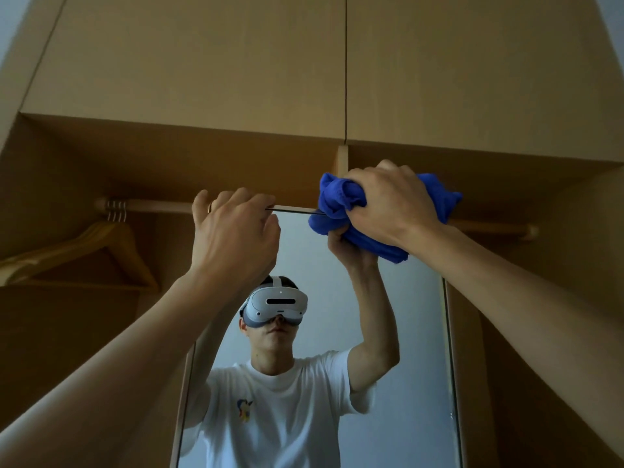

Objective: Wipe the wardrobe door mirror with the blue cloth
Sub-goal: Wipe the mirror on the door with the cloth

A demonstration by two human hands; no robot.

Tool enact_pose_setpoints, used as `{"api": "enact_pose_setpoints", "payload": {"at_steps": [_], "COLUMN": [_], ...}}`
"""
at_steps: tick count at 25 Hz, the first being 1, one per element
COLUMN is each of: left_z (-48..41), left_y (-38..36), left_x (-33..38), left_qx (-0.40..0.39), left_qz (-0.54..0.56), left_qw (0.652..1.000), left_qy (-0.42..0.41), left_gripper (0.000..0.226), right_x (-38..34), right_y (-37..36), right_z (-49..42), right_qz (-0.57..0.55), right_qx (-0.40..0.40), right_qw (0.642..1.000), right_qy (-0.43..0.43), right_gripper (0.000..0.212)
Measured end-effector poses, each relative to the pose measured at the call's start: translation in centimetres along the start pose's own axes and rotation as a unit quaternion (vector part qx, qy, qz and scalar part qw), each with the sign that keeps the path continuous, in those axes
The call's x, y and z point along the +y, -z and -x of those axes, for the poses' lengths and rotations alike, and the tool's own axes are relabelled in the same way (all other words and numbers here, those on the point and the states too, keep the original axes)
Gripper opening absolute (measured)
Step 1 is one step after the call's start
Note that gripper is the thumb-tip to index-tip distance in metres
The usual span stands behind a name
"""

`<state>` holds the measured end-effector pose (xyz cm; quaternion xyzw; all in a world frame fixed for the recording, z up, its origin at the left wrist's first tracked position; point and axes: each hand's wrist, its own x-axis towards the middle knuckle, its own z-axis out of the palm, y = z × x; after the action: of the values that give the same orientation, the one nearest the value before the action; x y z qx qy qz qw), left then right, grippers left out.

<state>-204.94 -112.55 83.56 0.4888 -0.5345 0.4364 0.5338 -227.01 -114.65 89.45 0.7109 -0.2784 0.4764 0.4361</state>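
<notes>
The wardrobe door mirror stands upright in front of me, seen from below, and reflects a person in a white shirt with a headset. My left hand grips the mirror's top edge near its left corner, fingers curled over it. My right hand holds the bunched blue cloth and presses it against the glass at the mirror's top, near the right. Part of the cloth is hidden under that hand.
Behind the mirror is an open wooden wardrobe with a wooden rail and wooden hangers on the left. Closed upper cabinet doors hang overhead. The wardrobe's side panel is at the right.
</notes>
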Motion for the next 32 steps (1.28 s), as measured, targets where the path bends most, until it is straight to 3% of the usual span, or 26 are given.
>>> {"api": "enact_pose_setpoints", "payload": {"at_steps": [7, 10, 18, 23, 28, 32], "left_z": [0.1, 0.4, 0.1, -0.1, -0.1, -0.3], "left_y": [1.0, 1.3, 2.3, 3.3, 3.2, 2.8], "left_x": [-2.4, -3.3, -4.2, -4.9, -5.9, -6.6], "left_qx": [-0.006, -0.010, -0.025, -0.057, -0.079, -0.077], "left_qz": [0.055, 0.056, 0.154, 0.296, 0.391, 0.493], "left_qw": [0.997, 0.998, 0.987, 0.947, 0.901, 0.835], "left_qy": [0.051, 0.020, 0.025, 0.108, 0.172, 0.231], "left_gripper": [0.037, 0.035, 0.041, 0.055, 0.053, 0.044], "right_x": [-4.9, -4.3, -2.6, -6.3, -10.8, -12.8], "right_y": [-1.0, -0.6, 0.8, -0.3, -2.1, -2.7], "right_z": [-2.4, -1.9, -1.0, -2.6, -4.8, -5.6], "right_qz": [-0.007, -0.005, 0.032, 0.023, -0.012, -0.015], "right_qx": [-0.018, -0.026, -0.038, -0.021, -0.026, -0.031], "right_qw": [1.000, 0.999, 0.998, 0.999, 1.000, 0.999], "right_qy": [0.020, 0.026, -0.045, -0.030, -0.005, 0.009], "right_gripper": [0.017, 0.016, 0.009, 0.013, 0.009, 0.015]}}
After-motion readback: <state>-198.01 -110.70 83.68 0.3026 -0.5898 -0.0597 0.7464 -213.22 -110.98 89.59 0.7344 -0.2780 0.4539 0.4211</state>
